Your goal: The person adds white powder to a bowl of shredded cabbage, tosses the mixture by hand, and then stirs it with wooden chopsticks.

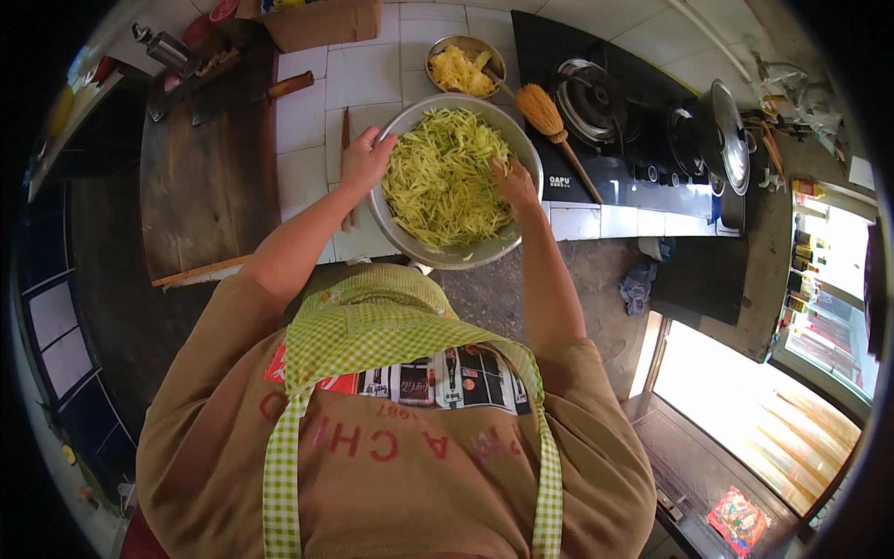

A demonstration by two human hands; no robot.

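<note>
A wide metal basin full of pale green shredded vegetable sits at the counter's front edge, its near side jutting past it. My left hand grips the basin's rim at the left, thumb over the edge. Inside the basin on the right, my right hand reaches into the shreds. Its fingertips are partly hidden among them, so whether they close on any is unclear. Just behind the basin stands a smaller metal bowl of yellow food, perhaps scrambled egg, with a spoon or ladle in it.
Right of the basin, a straw brush lies across the black gas hob. A pan lid stands tilted at its far end. Chopsticks lie left of the basin. A cleaver rests on the wooden board; a cardboard box is behind.
</note>
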